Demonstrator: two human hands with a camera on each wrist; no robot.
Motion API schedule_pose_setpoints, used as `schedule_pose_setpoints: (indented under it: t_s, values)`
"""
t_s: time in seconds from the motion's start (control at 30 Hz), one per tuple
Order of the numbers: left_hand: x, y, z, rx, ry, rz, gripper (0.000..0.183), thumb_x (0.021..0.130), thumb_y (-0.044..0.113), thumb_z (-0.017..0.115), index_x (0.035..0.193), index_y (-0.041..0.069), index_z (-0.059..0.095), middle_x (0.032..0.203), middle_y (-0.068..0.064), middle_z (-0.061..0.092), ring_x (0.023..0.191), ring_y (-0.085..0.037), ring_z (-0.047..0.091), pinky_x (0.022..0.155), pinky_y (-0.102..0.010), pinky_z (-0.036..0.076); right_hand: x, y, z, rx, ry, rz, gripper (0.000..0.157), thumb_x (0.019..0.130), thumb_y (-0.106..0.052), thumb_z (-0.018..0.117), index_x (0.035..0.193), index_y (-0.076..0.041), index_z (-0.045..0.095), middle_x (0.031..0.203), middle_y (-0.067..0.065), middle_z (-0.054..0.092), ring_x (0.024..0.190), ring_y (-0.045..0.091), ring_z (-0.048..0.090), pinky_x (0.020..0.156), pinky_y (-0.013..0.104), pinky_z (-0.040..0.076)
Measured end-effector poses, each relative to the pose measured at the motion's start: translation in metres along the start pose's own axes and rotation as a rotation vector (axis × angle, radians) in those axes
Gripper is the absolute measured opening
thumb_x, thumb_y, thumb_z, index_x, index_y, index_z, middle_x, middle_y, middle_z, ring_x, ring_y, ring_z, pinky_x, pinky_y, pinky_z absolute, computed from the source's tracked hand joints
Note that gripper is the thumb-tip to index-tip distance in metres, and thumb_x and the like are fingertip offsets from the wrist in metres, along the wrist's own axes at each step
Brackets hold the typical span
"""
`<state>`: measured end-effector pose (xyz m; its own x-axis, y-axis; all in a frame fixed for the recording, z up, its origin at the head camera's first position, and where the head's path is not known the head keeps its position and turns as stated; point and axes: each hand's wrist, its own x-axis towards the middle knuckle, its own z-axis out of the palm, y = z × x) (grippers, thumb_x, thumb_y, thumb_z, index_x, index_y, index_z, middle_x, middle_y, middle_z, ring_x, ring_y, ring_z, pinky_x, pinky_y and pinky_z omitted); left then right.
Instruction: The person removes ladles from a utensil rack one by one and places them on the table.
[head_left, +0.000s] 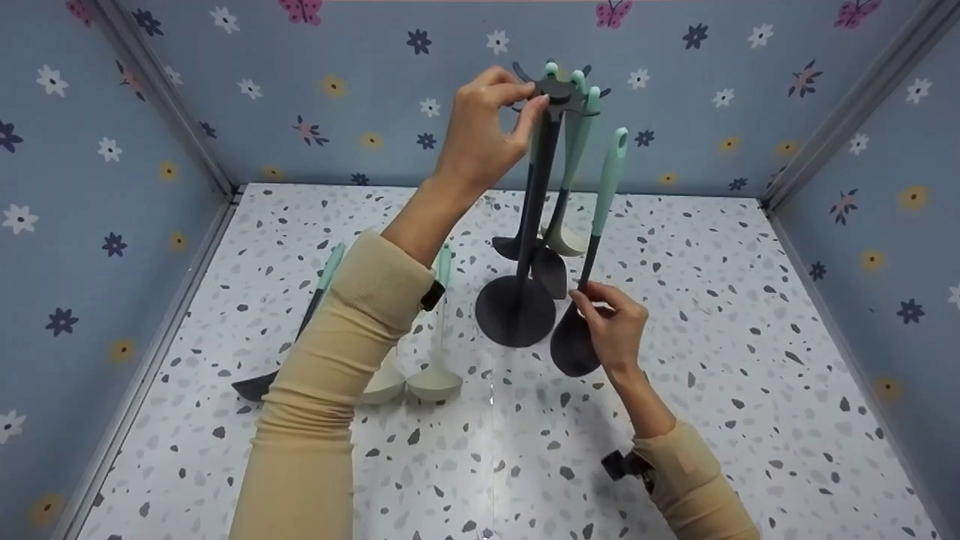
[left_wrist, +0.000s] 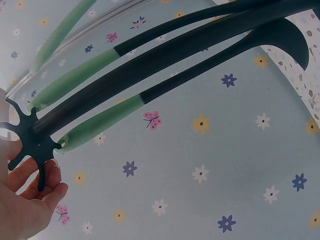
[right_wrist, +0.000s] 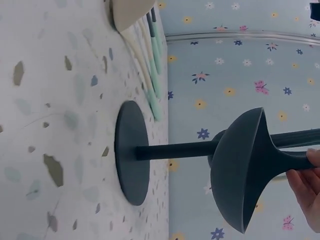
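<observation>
My left hand [head_left: 487, 124] pinches the top of a black utensil stand [head_left: 541, 180] between thumb and fingers. In the left wrist view its fingers curl around one of the hook arms [left_wrist: 42, 175]. My right hand [head_left: 619, 326] holds a black ladle [right_wrist: 232, 175] with a mint-green handle by the lower shaft, just above the bowl. The ladle is upright, handle end up, to the right of the stand and apart from its hooks in the head view. Several utensils with mint-green handles [head_left: 576, 146] hang from the stand, one with a pale head [head_left: 566, 241].
Left of the stand lie two pale ladle-like utensils [head_left: 435, 382] and a black-headed utensil [head_left: 255, 386] with a green handle, partly behind my left sleeve. The speckled table [head_left: 712, 375] is bordered by flowered blue panels [head_left: 360, 67] at the back and both sides.
</observation>
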<state>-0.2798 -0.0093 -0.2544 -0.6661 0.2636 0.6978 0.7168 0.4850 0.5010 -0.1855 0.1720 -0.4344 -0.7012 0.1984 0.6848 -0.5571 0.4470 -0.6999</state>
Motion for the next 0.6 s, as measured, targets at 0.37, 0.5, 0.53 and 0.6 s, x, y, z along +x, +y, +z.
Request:
schedule_pose_setpoints:
  t_s: [0.37,0.5,0.53,0.6]
  values:
    - [0.001,0.003,-0.001,0.01,-0.028,-0.028,0.029,0.09,0.02,0.051,0.105,-0.002,0.062,0.093,-0.013,0.057,0.089,-0.017,0.052,0.078,-0.019,0.037,-0.014,0.054,-0.014,-0.119,-0.1,0.14,0.008,0.074,-0.006,0.071,0.076,0.0,0.069,0.068,0.007,0.066,0.059,0.018,0.062,0.053,0.019,0.047]
    - [0.001,0.002,-0.002,0.02,-0.025,-0.027,0.029,0.09,0.02,0.051,0.105,-0.003,0.062,0.093,-0.013,0.058,0.089,-0.017,0.052,0.078,-0.019,0.037,-0.016,0.063,-0.017,-0.181,-0.149,0.213,0.011,0.075,-0.01,0.071,0.076,0.0,0.069,0.066,0.006,0.066,0.057,0.015,0.061,0.052,0.015,0.045]
    - [0.001,0.002,-0.002,0.02,-0.024,-0.026,0.029,0.09,0.02,0.051,0.104,-0.003,0.062,0.093,-0.013,0.058,0.089,-0.017,0.052,0.078,-0.019,0.037,-0.016,0.065,-0.018,-0.196,-0.16,0.234,0.011,0.075,-0.01,0.071,0.076,0.0,0.069,0.065,0.006,0.065,0.056,0.015,0.06,0.051,0.013,0.044]
    - [0.001,0.002,-0.001,0.018,-0.021,-0.02,0.029,0.09,0.02,0.051,0.104,-0.003,0.062,0.093,-0.013,0.058,0.088,-0.018,0.052,0.077,-0.02,0.037,-0.017,0.069,-0.019,-0.224,-0.184,0.279,0.01,0.074,-0.01,0.072,0.075,0.0,0.069,0.064,0.007,0.065,0.054,0.014,0.059,0.049,0.013,0.042]
